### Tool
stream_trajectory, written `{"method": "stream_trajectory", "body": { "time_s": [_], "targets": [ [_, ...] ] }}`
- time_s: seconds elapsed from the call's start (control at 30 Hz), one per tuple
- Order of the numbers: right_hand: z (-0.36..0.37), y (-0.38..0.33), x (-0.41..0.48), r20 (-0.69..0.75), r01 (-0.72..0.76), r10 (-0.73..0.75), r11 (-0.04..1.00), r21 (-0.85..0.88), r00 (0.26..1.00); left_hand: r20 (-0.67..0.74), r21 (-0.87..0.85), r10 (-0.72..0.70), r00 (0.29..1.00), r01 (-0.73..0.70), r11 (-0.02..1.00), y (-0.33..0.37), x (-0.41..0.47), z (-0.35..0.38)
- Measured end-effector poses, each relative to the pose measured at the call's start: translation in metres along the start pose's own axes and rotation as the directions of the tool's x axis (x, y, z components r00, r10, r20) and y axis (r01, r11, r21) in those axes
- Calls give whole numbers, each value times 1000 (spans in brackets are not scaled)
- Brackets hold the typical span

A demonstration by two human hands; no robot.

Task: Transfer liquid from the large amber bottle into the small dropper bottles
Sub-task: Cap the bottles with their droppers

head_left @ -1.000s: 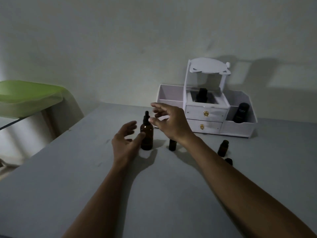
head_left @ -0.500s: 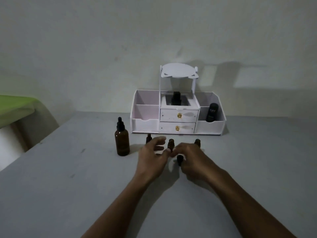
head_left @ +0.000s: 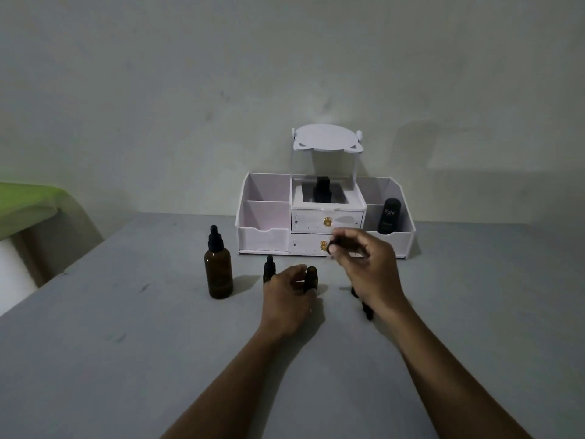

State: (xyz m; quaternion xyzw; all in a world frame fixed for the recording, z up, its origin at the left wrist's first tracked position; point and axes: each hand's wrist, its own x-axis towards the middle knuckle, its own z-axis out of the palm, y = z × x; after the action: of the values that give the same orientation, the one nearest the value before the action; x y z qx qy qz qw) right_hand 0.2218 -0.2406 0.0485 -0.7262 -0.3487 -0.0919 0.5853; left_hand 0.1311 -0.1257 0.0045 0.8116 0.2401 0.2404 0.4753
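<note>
Since half a second ago the right hand (head_left: 364, 267) has lifted a dropper cap (head_left: 333, 247), pinched in its fingertips, off the small bottle (head_left: 311, 278) the left hand (head_left: 286, 296) clasps at centre frame, so filling can begin, while the large amber bottle (head_left: 218, 272) stands capped at centre left.

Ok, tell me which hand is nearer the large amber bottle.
Left. The left hand rests just right of the large amber bottle; the right hand is raised farther right.

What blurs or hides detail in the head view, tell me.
Head view: dim overall; the right hand is motion-blurred, its fingertips smeared around a dark cap; the left hand and large amber bottle look sharper; soft shadows fall on the wall behind the white organizer.
</note>
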Motion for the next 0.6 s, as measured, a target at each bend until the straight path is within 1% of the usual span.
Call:
{"method": "stream_trajectory", "body": {
  "time_s": [0.03,0.1,0.2,0.4,0.5,0.6],
  "targets": [
    [2,-1,5,-10,0,1,998,64,1000,-16,5,9,1000,-9,1000,0,-2,0],
    [8,-1,8,8,10,-11,993,118,1000,-49,-9,29,998,-30,1000,1,-6,-1],
    [17,4,1,50,-18,14,997,74,999,-70,-38,77,995,-80,996,-2,-16,-3],
    [31,17,-16,104,-54,56,998,-30,993,-79,-106,76,994,-84,991,-2,-29,-5],
    [40,21,-25,72,-42,49,994,-101,996,-79,-96,90,993,-98,991,-1,-29,-5],
    [44,21,-31,33,-36,40,993,-111,999,-72,-114,84,994,-92,989,-1,-31,-5]
  ]
}}
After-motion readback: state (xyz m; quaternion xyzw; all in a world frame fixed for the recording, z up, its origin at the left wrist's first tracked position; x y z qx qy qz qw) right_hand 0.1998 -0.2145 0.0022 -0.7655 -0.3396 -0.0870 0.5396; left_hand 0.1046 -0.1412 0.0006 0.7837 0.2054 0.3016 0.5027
